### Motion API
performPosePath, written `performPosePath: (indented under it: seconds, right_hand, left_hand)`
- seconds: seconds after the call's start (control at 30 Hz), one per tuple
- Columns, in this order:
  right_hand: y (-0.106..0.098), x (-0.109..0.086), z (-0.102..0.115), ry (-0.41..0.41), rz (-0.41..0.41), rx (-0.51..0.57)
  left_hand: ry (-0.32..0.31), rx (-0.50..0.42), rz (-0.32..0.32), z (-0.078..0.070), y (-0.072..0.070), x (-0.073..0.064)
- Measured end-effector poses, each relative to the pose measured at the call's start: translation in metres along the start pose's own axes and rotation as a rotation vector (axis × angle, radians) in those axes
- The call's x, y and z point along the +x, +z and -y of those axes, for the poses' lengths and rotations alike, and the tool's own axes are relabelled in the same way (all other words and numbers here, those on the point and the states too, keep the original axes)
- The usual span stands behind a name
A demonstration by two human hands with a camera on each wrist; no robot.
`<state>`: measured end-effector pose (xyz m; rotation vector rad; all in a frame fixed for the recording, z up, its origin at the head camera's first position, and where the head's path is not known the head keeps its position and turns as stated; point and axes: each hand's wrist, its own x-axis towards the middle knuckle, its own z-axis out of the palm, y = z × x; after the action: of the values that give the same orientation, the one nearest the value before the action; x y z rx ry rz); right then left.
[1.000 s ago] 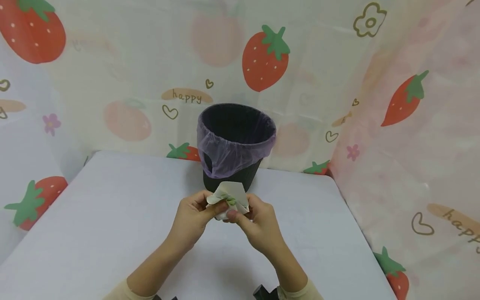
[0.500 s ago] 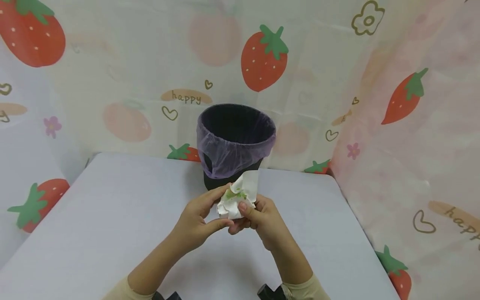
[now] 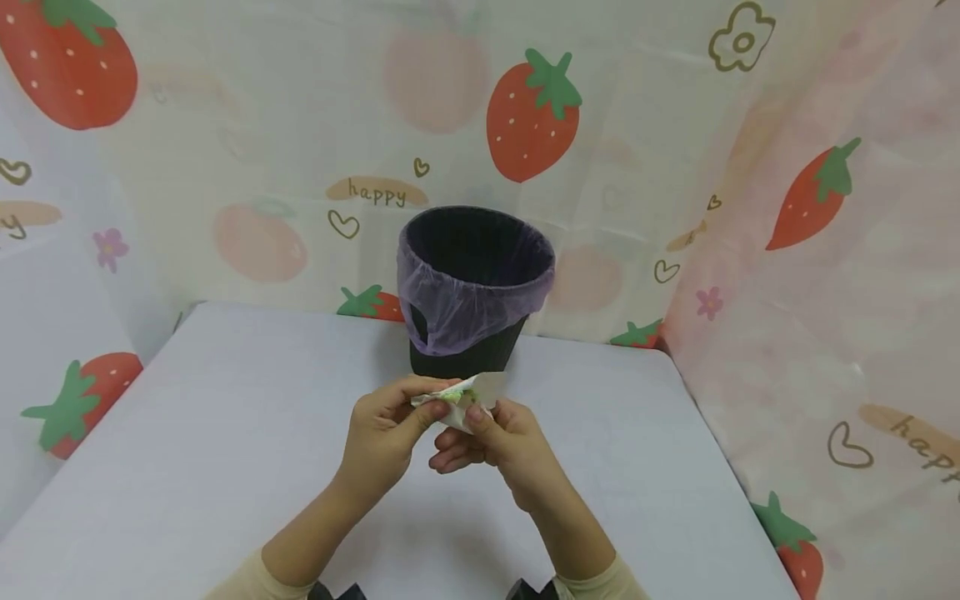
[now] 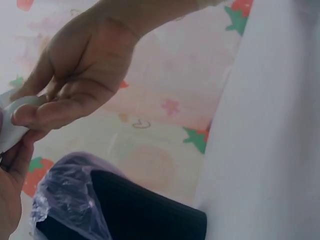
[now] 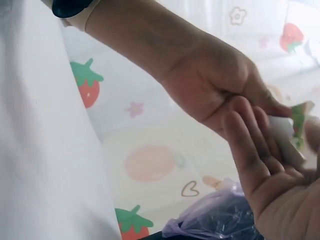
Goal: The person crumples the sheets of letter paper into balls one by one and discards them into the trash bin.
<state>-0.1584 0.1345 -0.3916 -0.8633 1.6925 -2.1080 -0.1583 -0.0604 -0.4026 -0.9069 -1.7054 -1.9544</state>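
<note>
A small piece of folded white paper with green patches is held between both hands, in front of the bin. My left hand pinches its left side, thumb on the near face and fingers behind. On the other side, my right hand pinches it with the thumb on top; several lower fingers extend beneath. In the right wrist view, the paper's white face and a green edge show beside the left thumb. The left wrist view catches only part of the paper; what lies inside its folds is hidden.
A black bin with a purple liner bag over its rim stands at the table's back edge, beyond the hands. The white-covered table meets strawberry-printed curtains at the back and sides.
The left hand loosened its hold half a second ago while the paper stood tilted up; now its thumb presses on the paper again. The paper lies flatter and lower, and the right lower fingers have spread.
</note>
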Motion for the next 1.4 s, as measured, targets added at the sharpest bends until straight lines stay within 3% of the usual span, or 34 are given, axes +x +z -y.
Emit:
performPosePath:
  seconds: [0.1, 0.17, 0.27, 0.37, 0.57, 0.7, 0.83, 0.93, 1.07, 1.13, 1.3, 1.4]
  right_hand:
    - [-0.007, 0.001, 0.003, 0.022, 0.116, 0.049]
    - [-0.013, 0.001, 0.005, 0.057, 0.182, 0.133]
    - [-0.023, 0.000, 0.005, 0.115, 0.248, 0.213]
    - [-0.028, 0.001, 0.002, 0.148, 0.285, 0.209]
    - [-0.027, 0.002, -0.003, 0.176, 0.228, 0.160]
    - [-0.022, 0.003, -0.003, 0.199, 0.137, 0.130]
    - [-0.021, 0.004, -0.004, 0.187, 0.108, 0.133]
    - [-0.023, 0.004, -0.004, 0.131, 0.093, 0.127]
    - [-0.021, 0.004, -0.004, 0.060, 0.002, 0.086]
    - [-0.018, 0.003, -0.004, 0.046, -0.091, 0.046]
    - [-0.009, 0.004, -0.008, 0.032, -0.342, -0.061]
    - [-0.001, 0.005, -0.011, 0.004, -0.426, -0.103]
  left_hand:
    - [-0.079, -0.015, 0.013, 0.000, -0.009, 0.003]
    - [-0.073, -0.039, 0.064, 0.002, -0.012, 0.006]
    - [0.020, -0.018, 0.175, 0.008, -0.014, 0.009]
    - [0.133, 0.040, 0.253, 0.014, -0.014, 0.011]
    - [0.236, 0.079, 0.317, 0.019, -0.013, 0.010]
    - [0.253, 0.214, 0.313, 0.016, -0.007, 0.006]
    - [0.165, 0.300, 0.204, 0.010, 0.000, 0.000]
    - [0.081, 0.221, 0.123, 0.006, 0.004, 0.000]
    - [0.028, 0.159, 0.048, 0.006, 0.011, -0.001]
    - [-0.009, 0.144, 0.033, 0.007, 0.014, -0.004]
    - [-0.174, 0.069, 0.087, 0.008, 0.025, -0.011]
    - [-0.246, 0.030, 0.060, 0.006, 0.030, -0.013]
